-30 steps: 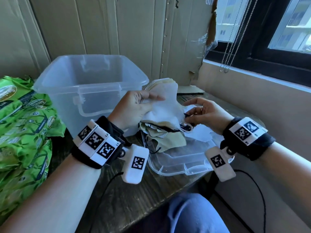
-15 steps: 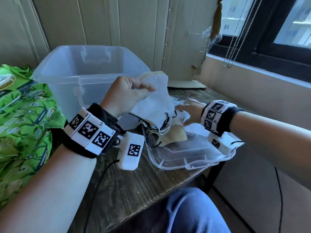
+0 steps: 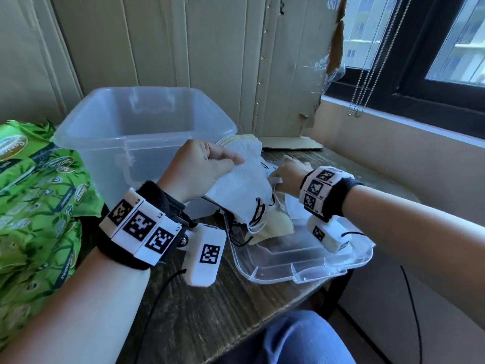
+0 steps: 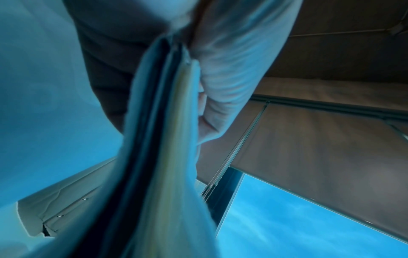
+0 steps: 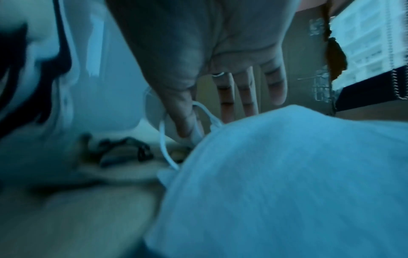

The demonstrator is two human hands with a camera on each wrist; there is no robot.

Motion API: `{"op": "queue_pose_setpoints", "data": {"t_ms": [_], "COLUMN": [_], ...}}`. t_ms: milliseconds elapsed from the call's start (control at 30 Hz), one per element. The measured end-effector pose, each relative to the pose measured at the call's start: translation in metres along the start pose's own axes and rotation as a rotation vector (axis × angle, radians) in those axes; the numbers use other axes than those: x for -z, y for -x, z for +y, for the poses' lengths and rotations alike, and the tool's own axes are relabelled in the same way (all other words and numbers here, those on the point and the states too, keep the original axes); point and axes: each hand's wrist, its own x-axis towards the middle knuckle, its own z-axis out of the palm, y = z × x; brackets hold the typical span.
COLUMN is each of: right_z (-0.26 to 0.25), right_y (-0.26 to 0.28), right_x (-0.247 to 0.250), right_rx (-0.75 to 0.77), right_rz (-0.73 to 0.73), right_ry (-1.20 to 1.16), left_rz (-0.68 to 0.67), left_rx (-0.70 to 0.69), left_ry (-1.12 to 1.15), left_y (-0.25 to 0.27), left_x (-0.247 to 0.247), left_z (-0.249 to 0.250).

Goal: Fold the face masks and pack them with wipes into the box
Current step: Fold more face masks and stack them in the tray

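My left hand (image 3: 207, 169) grips a stack of folded face masks (image 3: 241, 187), white outside and cream inside, held up in front of the clear plastic box (image 3: 136, 137). Black ear loops hang from the stack's lower edge. The left wrist view shows the stack (image 4: 163, 157) edge-on between thumb and fingers (image 4: 223, 73). My right hand (image 3: 287, 173) reaches palm down behind the stack to loose masks lying on the clear lid (image 3: 309, 266). There its thumb (image 5: 183, 118) pinches a white mask (image 5: 154, 108) by its ear loop, the other fingers straight. Green wipe packs (image 3: 34, 206) lie on the left.
The box stands open at the back of the dark wooden table (image 3: 210, 311), with the lid near the table's right edge. Another white mask (image 5: 287, 183) lies just under my right wrist. Blind chains (image 3: 367, 74) hang by the window on the right.
My right hand has left the stack's ear loops, turned palm down and gone to the loose masks behind the stack. My left hand keeps its hold on the stack.
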Motion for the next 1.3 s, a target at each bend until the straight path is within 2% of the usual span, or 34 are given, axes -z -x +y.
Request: {"op": "queue_pose_setpoints", "data": {"t_ms": [67, 167, 300, 367, 433, 500, 567, 633, 800, 967, 1033, 1200, 1300], "right_z": [0.005, 0.015, 0.013, 0.002, -0.011, -0.021, -0.027, -0.03, -0.028, -0.031, -0.034, -0.04, -0.035], "right_y": [0.006, 0.022, 0.06, 0.079, 0.094, 0.1, 0.101, 0.098, 0.094, 0.098, 0.098, 0.097, 0.094], "right_x": [0.013, 0.036, 0.051, 0.051, 0.047, 0.039, 0.031, 0.025, 0.024, 0.028, 0.028, 0.027, 0.025], "right_rx": [-0.073, -0.137, -0.08, 0.0, 0.123, 0.241, 0.326, 0.371, 0.358, 0.271, 0.307, 0.376, 0.391], "right_rz": [0.097, 0.27, 0.488, 0.54, 0.498, 0.417, 0.39, 0.385, 0.282, 0.204, 0.179, 0.096, 0.118], "right_ry": [-0.096, -0.375, -0.713, -0.823, -0.835, -0.802, -0.698, -0.614, -0.52, -0.349, -0.278, -0.285, -0.326], "left_rz": [0.014, 0.015, -0.054, -0.037, -0.032, -0.094, -0.167, -0.174, -0.029, -0.017, -0.031, -0.043, 0.015], "left_rx": [0.012, 0.037, 0.069, 0.093, 0.151, 0.187, 0.176, 0.157, 0.154, 0.157, 0.147, 0.183, 0.163], "left_ry": [0.007, -0.01, 0.037, 0.128, 0.313, 0.524, 0.611, 0.561, 0.348, 0.439, 0.431, 0.311, 0.219], "left_y": [0.0, 0.0, -0.002, -0.001, 0.002, 0.005, 0.01, 0.01, 0.004, 0.008, 0.009, 0.006, 0.003], "left_x": [-0.001, -0.006, -0.019, -0.025, -0.031, -0.034, -0.034, -0.033, -0.037, -0.033, -0.033, -0.035, -0.035], "left_z": [0.0, 0.0, -0.005, -0.004, -0.001, 0.002, 0.006, 0.005, -0.002, 0.002, 0.003, -0.003, -0.009]}}
